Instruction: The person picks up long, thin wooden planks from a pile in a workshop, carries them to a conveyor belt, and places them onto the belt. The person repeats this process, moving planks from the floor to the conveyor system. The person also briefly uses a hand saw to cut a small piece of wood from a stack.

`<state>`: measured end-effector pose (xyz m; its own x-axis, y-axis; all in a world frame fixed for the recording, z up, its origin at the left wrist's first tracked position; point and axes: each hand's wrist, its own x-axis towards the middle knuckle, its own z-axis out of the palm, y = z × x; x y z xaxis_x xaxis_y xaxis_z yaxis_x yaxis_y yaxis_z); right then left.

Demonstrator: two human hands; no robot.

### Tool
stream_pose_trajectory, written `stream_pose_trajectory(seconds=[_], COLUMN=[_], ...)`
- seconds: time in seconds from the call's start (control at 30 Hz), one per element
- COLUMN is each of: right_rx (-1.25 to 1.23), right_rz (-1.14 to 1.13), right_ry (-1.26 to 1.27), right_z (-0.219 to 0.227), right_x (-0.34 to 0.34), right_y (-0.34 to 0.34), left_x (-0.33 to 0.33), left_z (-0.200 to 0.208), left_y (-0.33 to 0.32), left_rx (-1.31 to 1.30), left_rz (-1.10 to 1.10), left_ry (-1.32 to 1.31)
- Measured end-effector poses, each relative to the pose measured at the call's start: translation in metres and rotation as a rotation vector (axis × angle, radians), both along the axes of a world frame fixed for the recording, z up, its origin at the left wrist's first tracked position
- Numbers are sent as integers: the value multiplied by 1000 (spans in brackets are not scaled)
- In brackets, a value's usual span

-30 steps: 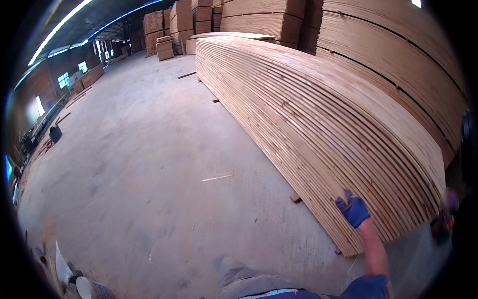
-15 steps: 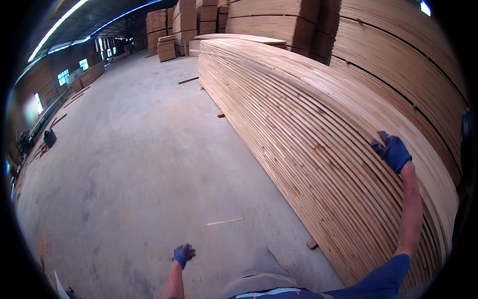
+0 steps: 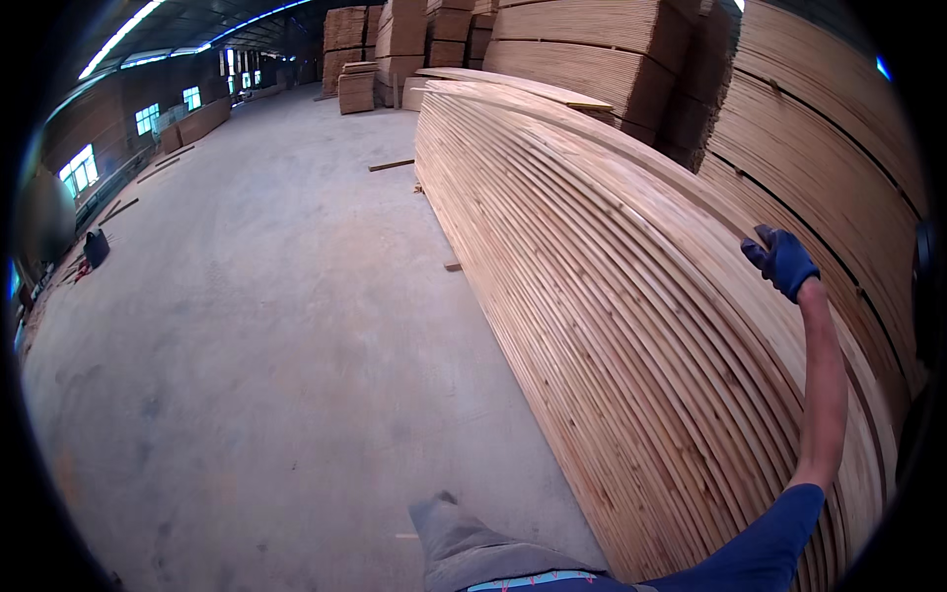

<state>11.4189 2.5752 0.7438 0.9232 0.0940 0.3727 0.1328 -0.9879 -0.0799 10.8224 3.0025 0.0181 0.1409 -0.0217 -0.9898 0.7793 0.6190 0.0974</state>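
One pale concrete floor (image 3: 266, 326) spreads over the left of the frame; beside it a long stack of slender boards (image 3: 582, 286) runs from upper centre to lower right. A taller wood stack (image 3: 819, 128) stands behind at upper right. Over the long stack's top, from upper centre toward the right, stretches a single long board (image 3: 705, 200); whether it rests flat or is slightly raised, I cannot tell. The blue-gloved right hand (image 3: 782, 264) looks clamped on its near end. The step in hand seems to be shifting that board across the top. Going on would call for a firm hold and watching the far end, which no hand supports. The left hand is out of view, though it showed at lower left half a second ago; the right hand has moved farther over the stack's top.
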Motion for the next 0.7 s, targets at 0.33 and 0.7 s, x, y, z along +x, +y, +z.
stream_pose_trajectory(seconds=[0.33,0.7], right_rx=[115,78], right_rz=[63,12], right_ry=[-9,18], right_z=[-1,4], right_x=[304,616], right_y=[169,316], left_x=[359,853], left_z=[7,93], left_y=[252,472], left_rx=[116,443], left_rz=[91,24], left_ry=[-140,-484])
